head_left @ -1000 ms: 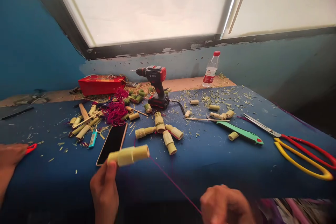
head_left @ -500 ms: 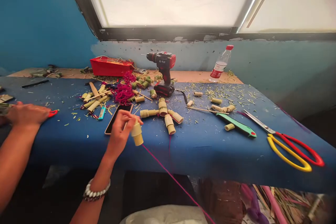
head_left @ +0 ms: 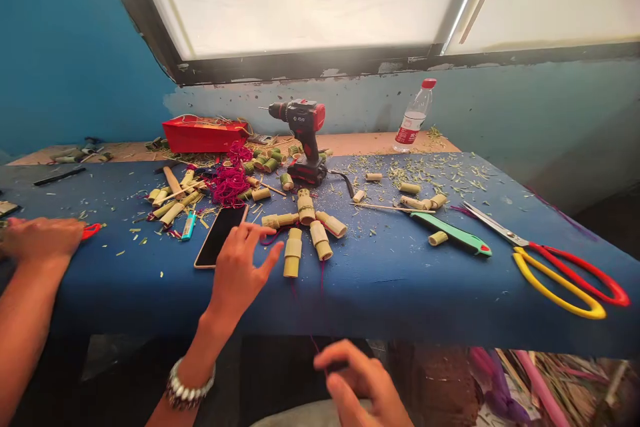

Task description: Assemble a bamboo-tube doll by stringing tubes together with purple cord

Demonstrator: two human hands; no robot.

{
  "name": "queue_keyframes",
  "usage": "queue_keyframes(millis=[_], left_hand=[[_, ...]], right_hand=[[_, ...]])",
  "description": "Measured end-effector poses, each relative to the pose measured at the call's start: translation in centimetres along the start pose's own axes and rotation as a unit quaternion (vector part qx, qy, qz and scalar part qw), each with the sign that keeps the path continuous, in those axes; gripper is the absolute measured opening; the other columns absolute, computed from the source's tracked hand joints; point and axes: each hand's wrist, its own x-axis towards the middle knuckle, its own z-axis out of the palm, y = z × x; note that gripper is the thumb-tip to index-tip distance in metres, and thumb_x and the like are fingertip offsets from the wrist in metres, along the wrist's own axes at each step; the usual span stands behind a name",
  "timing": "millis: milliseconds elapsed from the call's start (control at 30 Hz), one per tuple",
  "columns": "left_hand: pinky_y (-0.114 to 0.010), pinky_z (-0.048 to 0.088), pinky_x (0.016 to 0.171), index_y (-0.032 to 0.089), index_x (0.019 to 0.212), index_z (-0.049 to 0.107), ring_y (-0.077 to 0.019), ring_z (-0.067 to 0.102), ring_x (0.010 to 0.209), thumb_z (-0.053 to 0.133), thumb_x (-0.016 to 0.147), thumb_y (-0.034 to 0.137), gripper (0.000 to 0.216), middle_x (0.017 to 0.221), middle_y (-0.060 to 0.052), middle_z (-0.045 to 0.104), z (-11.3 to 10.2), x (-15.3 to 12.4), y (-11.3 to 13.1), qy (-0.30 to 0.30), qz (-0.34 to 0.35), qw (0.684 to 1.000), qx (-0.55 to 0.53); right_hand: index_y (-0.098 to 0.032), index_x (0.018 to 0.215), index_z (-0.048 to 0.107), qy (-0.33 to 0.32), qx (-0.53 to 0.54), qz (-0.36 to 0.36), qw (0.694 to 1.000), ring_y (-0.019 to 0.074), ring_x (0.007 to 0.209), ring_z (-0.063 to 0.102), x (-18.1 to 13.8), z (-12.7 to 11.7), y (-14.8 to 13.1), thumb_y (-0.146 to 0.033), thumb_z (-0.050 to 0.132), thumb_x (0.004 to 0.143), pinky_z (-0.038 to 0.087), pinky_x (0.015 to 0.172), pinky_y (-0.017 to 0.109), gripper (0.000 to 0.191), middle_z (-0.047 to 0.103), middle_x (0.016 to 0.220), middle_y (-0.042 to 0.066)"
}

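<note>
My left hand [head_left: 236, 273], with a bead bracelet at the wrist, hovers over the blue table [head_left: 400, 293] with its fingers spread and nothing in it. Its fingertips are just left of a two-part bamboo piece [head_left: 293, 260] that lies on the table beside a star of joined bamboo pieces [head_left: 310, 223]. A black phone [head_left: 221, 235] lies just behind the hand. My right hand [head_left: 357, 380] is below the table's front edge, fingers pinched on a magenta thread [head_left: 315, 345] that runs up towards the bamboo piece.
A red and black drill [head_left: 303, 137], a red tray [head_left: 203, 135], a magenta thread tangle [head_left: 227, 183] and loose bamboo bits sit behind. A green-handled knife [head_left: 453, 235], large red-yellow scissors [head_left: 560, 263] and a bottle [head_left: 414, 117] are at right. Another person's hand [head_left: 40, 240] rests at far left.
My left hand carried the bamboo piece forward, laid it on the table next to the joined pieces and let go. My right hand has come back into view below the edge.
</note>
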Motion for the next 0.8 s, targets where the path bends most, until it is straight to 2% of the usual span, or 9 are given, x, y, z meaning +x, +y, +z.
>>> queue_keyframes(millis=[67,133,200,267,333,400,567,800], left_hand=[[-0.042,0.048,0.088,0.023,0.118,0.066,-0.0266,0.060,0.095,0.068,0.095,0.047,0.033,0.099,-0.004,0.068,-0.1,-1.5,-0.1,-0.027,0.022,0.999,0.033],[-0.041,0.049,0.086,0.025,0.123,0.064,-0.0260,0.062,0.095,0.075,0.090,0.046,0.040,0.100,-0.001,0.070,0.3,-2.5,-0.1,-0.050,0.038,0.997,0.046],[-0.040,0.050,0.086,0.026,0.124,0.064,-0.0254,0.063,0.097,0.079,0.087,0.041,0.043,0.102,0.000,0.072,0.7,-2.9,-0.1,-0.057,0.037,0.997,0.039],[-0.039,0.051,0.086,0.026,0.123,0.065,-0.0247,0.064,0.097,0.080,0.086,0.035,0.041,0.103,0.000,0.073,1.0,-2.8,-0.2,-0.059,0.028,0.998,0.022],[-0.039,0.052,0.085,0.027,0.123,0.066,-0.0244,0.064,0.097,0.079,0.085,0.030,0.040,0.105,0.000,0.074,0.9,-2.6,-0.4,-0.062,0.019,0.998,0.008],[-0.039,0.053,0.085,0.028,0.123,0.066,-0.0242,0.065,0.096,0.076,0.084,0.026,0.040,0.106,0.000,0.074,0.8,-2.5,-0.6,-0.070,0.013,0.997,-0.006],[-0.040,0.054,0.086,0.029,0.123,0.069,-0.0240,0.065,0.096,0.075,0.085,0.029,0.039,0.106,-0.002,0.072,1.1,-2.2,-1.1,-0.078,-0.016,0.996,-0.044],[-0.039,0.056,0.082,0.028,0.118,0.071,-0.0233,0.066,0.091,0.074,0.087,0.037,0.033,0.099,-0.004,0.067,1.5,-1.8,-1.2,-0.087,-0.048,0.993,-0.064]], right_hand=[[-0.020,0.119,0.070,0.089,-0.081,-0.035,0.992,0.0099,0.043,0.049,2.2,0.8,-0.6,-0.059,0.041,0.110,0.031,0.048,0.022,0.049,0.054,0.052,-0.006],[-0.019,0.123,0.067,0.133,-0.164,-0.085,0.974,0.0111,0.041,0.053,4.3,1.4,-1.1,-0.056,0.041,0.111,0.028,0.048,0.025,0.046,0.058,0.052,-0.007],[-0.020,0.124,0.063,0.126,-0.212,-0.105,0.964,0.0125,0.040,0.056,5.8,2.1,-1.4,-0.058,0.036,0.112,0.029,0.048,0.027,0.048,0.059,0.052,-0.008],[-0.020,0.116,0.062,0.126,-0.245,-0.102,0.956,0.0139,0.040,0.058,6.7,2.8,-1.4,-0.060,0.030,0.112,0.029,0.048,0.029,0.051,0.059,0.050,-0.009],[-0.021,0.105,0.060,0.155,-0.279,-0.097,0.943,0.0153,0.039,0.058,7.2,3.6,-1.2,-0.060,0.026,0.113,0.027,0.048,0.031,0.052,0.057,0.048,-0.008],[-0.020,0.107,0.059,0.187,-0.293,-0.088,0.933,0.0161,0.039,0.059,7.7,4.4,-1.0,-0.059,0.024,0.113,0.026,0.048,0.032,0.052,0.057,0.048,-0.007],[-0.017,0.119,0.055,0.225,-0.307,-0.075,0.922,0.0175,0.040,0.062,9.2,5.7,-0.9,-0.056,0.022,0.115,0.027,0.049,0.031,0.051,0.059,0.050,-0.006],[-0.013,0.117,0.063,0.236,-0.329,-0.105,0.908,0.0154,0.036,0.060,10.4,5.0,-1.9,-0.044,0.023,0.117,0.024,0.045,0.030,0.050,0.058,0.047,-0.005]])
